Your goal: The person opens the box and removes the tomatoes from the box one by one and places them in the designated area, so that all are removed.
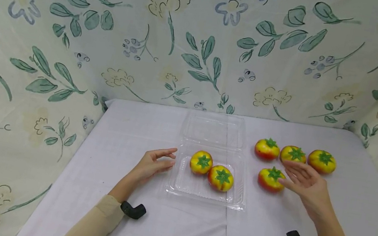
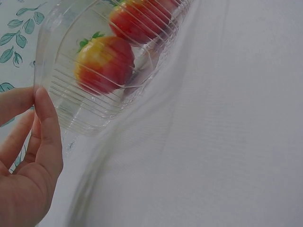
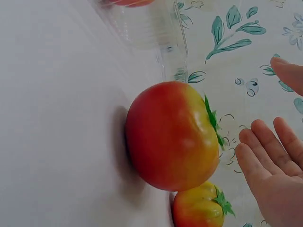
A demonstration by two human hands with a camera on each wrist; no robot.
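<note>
A clear plastic clamshell container (image 1: pixel 177 183) stands with its lid (image 1: pixel 213 128) folded back. Inside it sit two red-and-yellow tomatoes (image 1: pixel 201 162) with green leafy tops, side by side. My left hand (image 2: pixel 35 156) pinches the container's left rim between thumb and finger. Over to the right, my right hand (image 1: pixel 307 189) is held above the table with its fingers extended and nothing in them. Nearest to it is a single tomato (image 3: pixel 173 137) lying right of the container; the right wrist view shows a gap between that tomato and the fingers.
Behind that tomato, three more form a row: a left one (image 1: pixel 267 149), a middle one (image 1: pixel 293 153) partly behind my right hand, and a right one (image 1: pixel 322 161). A white cloth (image 1: pixel 183 235) covers the table. Floral fabric (image 1: pixel 202 44) hangs at the back and sides.
</note>
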